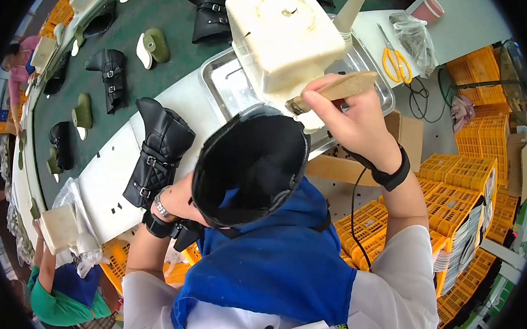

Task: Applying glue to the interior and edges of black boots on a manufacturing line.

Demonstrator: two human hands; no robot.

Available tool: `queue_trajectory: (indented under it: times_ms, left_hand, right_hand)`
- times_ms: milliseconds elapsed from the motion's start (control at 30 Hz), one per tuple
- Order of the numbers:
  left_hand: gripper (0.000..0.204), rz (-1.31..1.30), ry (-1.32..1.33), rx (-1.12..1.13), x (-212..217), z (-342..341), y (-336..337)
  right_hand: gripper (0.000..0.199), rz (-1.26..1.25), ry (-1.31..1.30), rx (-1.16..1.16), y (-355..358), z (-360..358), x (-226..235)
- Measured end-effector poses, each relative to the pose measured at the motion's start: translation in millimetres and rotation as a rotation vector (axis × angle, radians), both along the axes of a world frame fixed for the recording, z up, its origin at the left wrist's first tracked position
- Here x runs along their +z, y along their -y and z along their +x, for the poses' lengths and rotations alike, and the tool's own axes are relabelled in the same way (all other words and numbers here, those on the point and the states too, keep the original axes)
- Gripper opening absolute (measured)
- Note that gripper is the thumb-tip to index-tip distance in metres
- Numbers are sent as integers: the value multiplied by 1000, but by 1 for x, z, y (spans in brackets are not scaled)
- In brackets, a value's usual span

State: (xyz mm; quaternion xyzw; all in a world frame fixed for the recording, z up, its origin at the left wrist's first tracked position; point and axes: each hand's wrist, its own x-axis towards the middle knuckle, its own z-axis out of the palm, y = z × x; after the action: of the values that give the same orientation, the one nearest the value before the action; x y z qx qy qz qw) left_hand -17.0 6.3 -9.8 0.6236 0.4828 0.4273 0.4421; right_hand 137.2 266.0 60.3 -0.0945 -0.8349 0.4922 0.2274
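Observation:
My right hand (345, 114) grips the wooden handle of a brush (337, 90), its head at the rim of a black boot upper (248, 159) with its sole side turned toward me. My left hand (173, 204) holds that boot from below and is largely hidden behind it. A cream-white glue pot (286, 32) stands in a metal tray (226, 86) just beyond the brush. Both wrists wear black straps, and a cable runs from the right one.
A finished black buckled boot (158, 152) lies on the white bench left of the tray. More boots and green lasts ride a dark green conveyor (140, 81). Yellow scissors (395, 59), a plastic bag and a pink cup lie at the right. Orange crates (456, 202) are stacked below right. Another person works at lower left (58, 288).

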Motion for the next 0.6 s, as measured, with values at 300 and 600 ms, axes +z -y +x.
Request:
queue_trajectory:
  times_ms: [300,600]
  left_hand:
    - [102,-160,-219,172,4,13,5]
    - [90,-118,-212,226,1,18,15]
  right_hand:
    - [15,131,-84,-28,-7,-15,6]
    - [14,-297,-141,-26,9,-8,7]
